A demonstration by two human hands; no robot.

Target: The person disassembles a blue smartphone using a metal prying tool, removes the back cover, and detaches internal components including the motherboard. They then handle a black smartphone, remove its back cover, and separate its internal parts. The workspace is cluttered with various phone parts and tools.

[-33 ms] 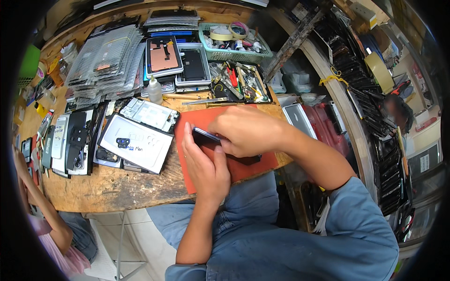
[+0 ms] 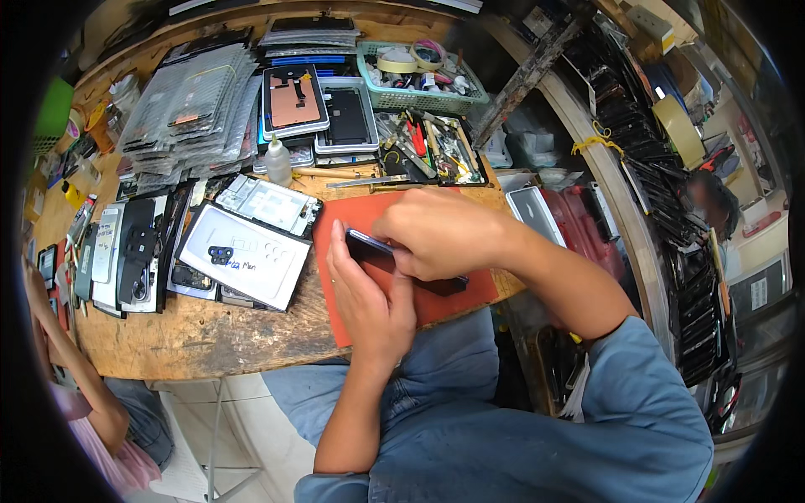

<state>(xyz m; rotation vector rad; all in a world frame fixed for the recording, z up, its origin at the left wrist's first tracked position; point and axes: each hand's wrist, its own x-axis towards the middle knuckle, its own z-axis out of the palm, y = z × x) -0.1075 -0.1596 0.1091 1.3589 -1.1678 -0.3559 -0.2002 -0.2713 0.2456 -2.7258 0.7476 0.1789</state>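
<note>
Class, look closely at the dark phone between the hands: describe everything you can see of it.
The phone looks slim, with a smooth, dark face and a pale bluish edge along its far side. It sits slantwise above the orange-red mat. The left hand holds it at its left end; the right hand's bent fingers meet it near its middle. The hands hide much of it, so its full outline cannot be told.
</note>
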